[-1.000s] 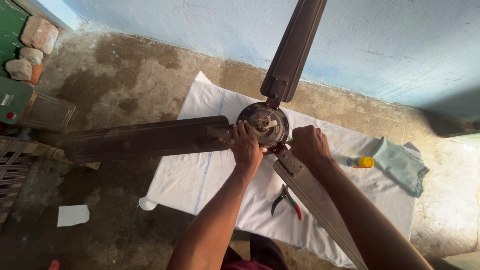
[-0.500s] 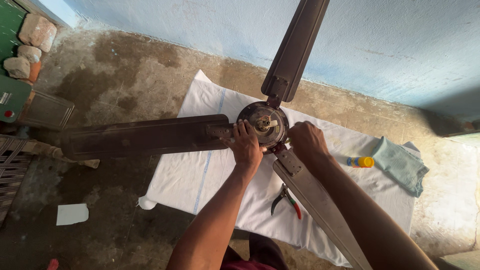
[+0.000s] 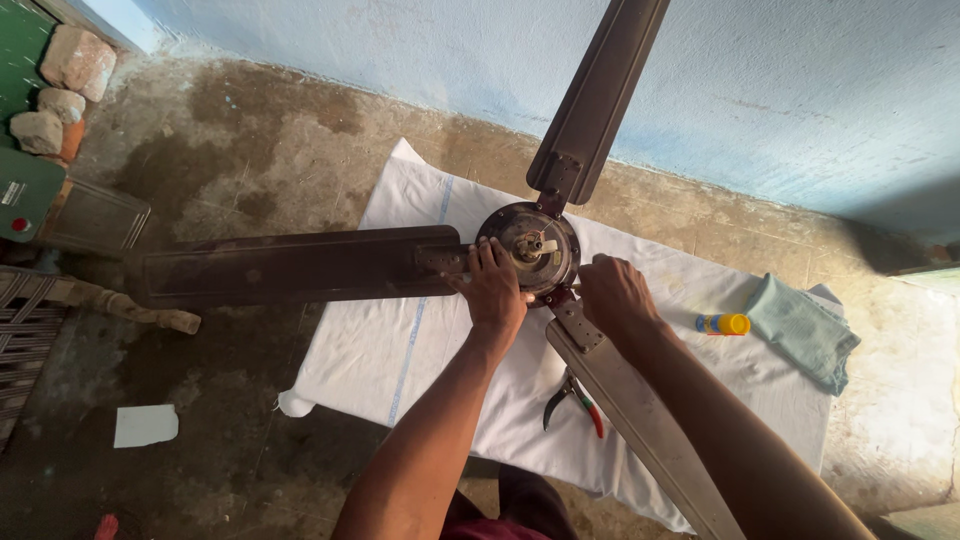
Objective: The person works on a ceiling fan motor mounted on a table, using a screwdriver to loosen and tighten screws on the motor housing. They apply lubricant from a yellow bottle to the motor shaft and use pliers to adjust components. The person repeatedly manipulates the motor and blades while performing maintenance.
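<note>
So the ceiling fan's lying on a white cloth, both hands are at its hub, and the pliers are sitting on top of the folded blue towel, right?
Not quite. The head view shows the pliers on the white cloth, beside the near blade, well away from the folded blue towel. The rest holds: left hand and right hand at the hub.

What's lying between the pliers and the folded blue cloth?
In the head view, the fan's near blade, the right forearm over it, then bare white sheet separate pliers and cloth.

Left hand [image 3: 497, 290] and right hand [image 3: 612, 292] rest on the ceiling fan's motor hub [image 3: 528, 246].
</note>
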